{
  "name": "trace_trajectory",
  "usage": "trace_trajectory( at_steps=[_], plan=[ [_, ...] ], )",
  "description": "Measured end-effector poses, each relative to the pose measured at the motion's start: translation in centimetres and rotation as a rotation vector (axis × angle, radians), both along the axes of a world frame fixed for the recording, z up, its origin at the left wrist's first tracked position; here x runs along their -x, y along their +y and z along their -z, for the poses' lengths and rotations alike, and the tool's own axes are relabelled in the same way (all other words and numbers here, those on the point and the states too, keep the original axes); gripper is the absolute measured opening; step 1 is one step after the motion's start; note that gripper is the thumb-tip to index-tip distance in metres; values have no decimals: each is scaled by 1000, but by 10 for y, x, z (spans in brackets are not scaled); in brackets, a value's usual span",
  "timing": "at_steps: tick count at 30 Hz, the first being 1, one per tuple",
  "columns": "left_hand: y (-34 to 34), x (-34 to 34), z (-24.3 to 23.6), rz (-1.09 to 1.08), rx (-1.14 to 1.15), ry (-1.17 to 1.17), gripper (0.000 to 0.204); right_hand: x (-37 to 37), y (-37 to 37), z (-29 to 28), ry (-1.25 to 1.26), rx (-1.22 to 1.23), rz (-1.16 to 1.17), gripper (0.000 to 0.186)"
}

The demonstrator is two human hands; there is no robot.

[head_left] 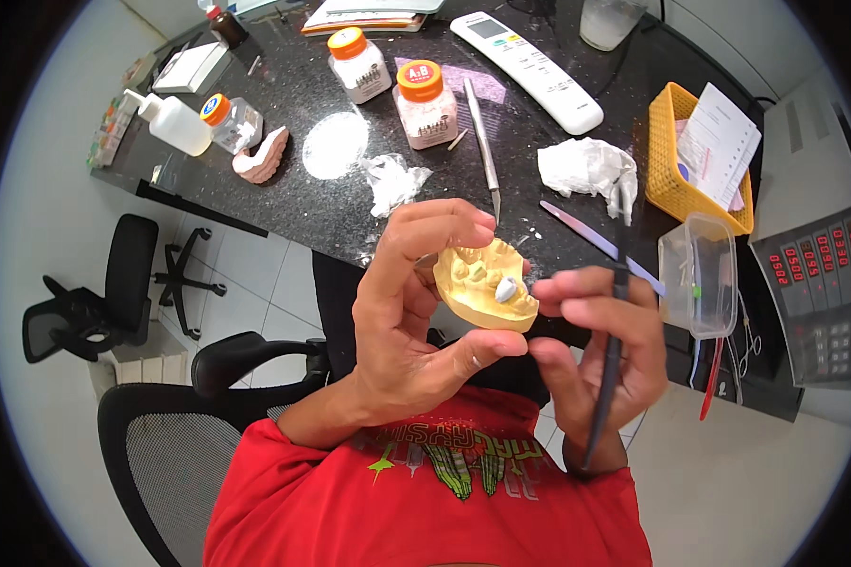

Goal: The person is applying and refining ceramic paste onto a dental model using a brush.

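Nearest the camera, below the hands, is the red shirt (pixel 331 501). Left hand (pixel 402 331): grip closed around the yellow dental model (pixel 473 307), thumb along its near edge, fingers along its far and left sides. The model is held in the air in front of the shirt, teeth facing the camera; a grey-white tooth piece (pixel 506 288) sits on its right portion. Right hand (pixel 638 364): grip closed on a dark slender tool (pixel 599 416), its near end pointing toward the shirt. The fingertips of this hand are just beside the model's right edge (contact cannot be confirmed from this view).

Beyond the hands is the dark speckled tabletop (pixel 317 213). A metal knife (pixel 482 142) lies with its blade toward the model; crumpled white tissues (pixel 586 168) lie to either side. At left is a pink cast (pixel 260 159); at right, a clear container (pixel 700 274) and a yellow basket (pixel 664 156). Farther back stand two orange-lidded jars (pixel 427 113), with a white remote control (pixel 539 85) to their right.
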State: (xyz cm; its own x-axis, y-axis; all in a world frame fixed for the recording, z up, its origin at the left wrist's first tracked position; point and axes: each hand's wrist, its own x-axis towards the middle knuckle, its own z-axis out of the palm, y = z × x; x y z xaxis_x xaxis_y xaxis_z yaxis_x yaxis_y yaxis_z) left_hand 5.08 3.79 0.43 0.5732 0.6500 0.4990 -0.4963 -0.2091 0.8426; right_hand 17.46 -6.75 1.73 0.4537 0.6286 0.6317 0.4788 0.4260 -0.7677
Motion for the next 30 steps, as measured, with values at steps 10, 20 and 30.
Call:
trace_trajectory(
  at_steps=[10, 20, 30],
  plan=[
    [2, 9, -3, -50, 31, 29, 61, 4, 12, 2, -66, 74, -57, 31],
    [8, 12, 1, -70, -97, 18, 47, 4, 14, 1, 19, 71, -42, 26],
    [-1, 10, 7, -86, -35, 20, 44, -3, 0, 13, 35, -92, 121, 59]
  ],
)
